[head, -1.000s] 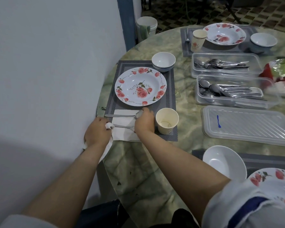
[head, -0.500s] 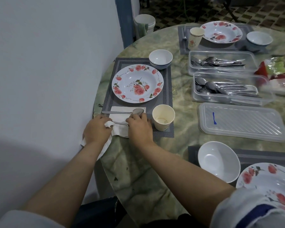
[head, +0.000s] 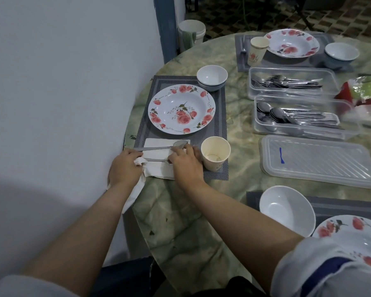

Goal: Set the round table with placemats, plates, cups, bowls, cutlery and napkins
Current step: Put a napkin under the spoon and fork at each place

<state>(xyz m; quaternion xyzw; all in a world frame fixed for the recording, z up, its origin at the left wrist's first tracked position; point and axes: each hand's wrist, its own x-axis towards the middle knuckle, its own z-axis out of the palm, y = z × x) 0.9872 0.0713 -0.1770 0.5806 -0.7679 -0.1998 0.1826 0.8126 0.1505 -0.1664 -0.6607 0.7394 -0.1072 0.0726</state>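
Observation:
On the grey placemat [head: 220, 125] at the table's left edge lie a rose-patterned plate [head: 181, 109], a white bowl [head: 212, 77] and a paper cup [head: 215, 153]. A flat white napkin [head: 159, 169] lies below the plate, with a spoon [head: 159, 148] across its top. A second piece of cutlery [head: 156, 160] lies parallel below the spoon; its head is hidden under my right hand [head: 185, 166], whose fingers curl down on it. My left hand [head: 124, 168] is closed on a crumpled white napkin [head: 135, 190] that hangs over the table edge.
A white wall stands close on the left. Two clear tubs of cutlery [head: 291, 82] [head: 300, 118] and a plastic lid [head: 317, 159] lie to the right. Another place setting [head: 291, 42] is at the far side; a white bowl [head: 286, 210] and plate [head: 351, 230] are near right.
My right hand has drawn back from the spoon's head onto the lower piece of cutlery. My left hand has stayed at the napkin's left end.

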